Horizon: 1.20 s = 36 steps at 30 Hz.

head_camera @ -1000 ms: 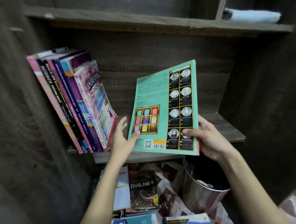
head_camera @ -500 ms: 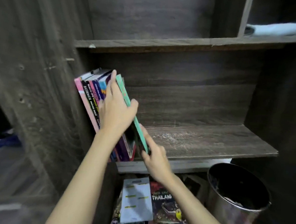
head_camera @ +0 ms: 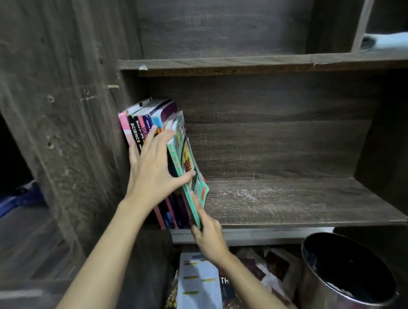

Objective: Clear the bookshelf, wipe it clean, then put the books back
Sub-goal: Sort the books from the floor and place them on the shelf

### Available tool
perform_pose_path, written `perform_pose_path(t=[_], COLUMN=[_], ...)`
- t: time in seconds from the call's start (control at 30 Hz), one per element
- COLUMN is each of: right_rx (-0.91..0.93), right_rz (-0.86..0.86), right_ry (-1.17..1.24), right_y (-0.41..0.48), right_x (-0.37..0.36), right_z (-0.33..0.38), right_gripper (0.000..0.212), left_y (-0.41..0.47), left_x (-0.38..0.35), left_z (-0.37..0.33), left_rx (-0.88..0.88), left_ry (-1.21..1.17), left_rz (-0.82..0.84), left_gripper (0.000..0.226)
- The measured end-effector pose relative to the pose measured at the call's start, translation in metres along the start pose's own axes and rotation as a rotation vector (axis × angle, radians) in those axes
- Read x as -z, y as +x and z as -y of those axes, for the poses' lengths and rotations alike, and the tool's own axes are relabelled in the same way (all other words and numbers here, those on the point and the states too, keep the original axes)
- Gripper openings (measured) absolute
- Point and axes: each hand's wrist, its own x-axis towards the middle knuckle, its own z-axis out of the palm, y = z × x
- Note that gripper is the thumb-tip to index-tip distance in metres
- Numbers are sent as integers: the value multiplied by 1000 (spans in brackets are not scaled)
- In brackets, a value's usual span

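Swung round from the flat, cover-out pose it had a second ago, the teal book now leans edge-on against the right end of the row of books, and the left hand has slid from the tops of the spines down to about their middle. That left hand lies spread, its fingers straight and fanned over the spines of the row, with the thumb stretched out across the teal book's cover, pressing the lot toward the left wall of the bookshelf. The right hand is below it, fingers curled round the teal book's lower front corner and pinching it at the front lip of the shelf board; whether that corner already bears on the board is hard to tell, since the hand covers it. All the books in the row tilt leftward, tops against the side wall, and they fill only the left end of the board. On the floor under the shelf lie loose books, one with a pale cover on top. Just right of them stands a shiny metal bin. A pale cloth lies in the upper right compartment.
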Motion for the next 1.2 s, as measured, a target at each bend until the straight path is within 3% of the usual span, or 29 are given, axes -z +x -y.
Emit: perform_pose_path(t=[0.1,0.2,0.27,0.53,0.77,1.2], right_rx=[-43,-74,-76,-125,-142,-163], right_rz=[106,338,396,274,294,336], right_ry=[-22,6,-4,-96,-231,-221], right_y=[8,6,0,9,29,46], right_x=[10,24,26,14,16,19], right_z=[-5,-13,-17,-17,-19,-24], right_gripper=[82,98,104,101,104,108], left_y=[7,10,10,14,12,12], left_x=[9,17,20,14,-3,-23], left_z=[3,7,9,12,13,17], left_rx=[-36,-57,-59,-67,-66,-68], left_ry=[44,35,34,79,94,92], left_rz=[96,164,188,123,14,-114], left_gripper=[104,105,107,102,99,93])
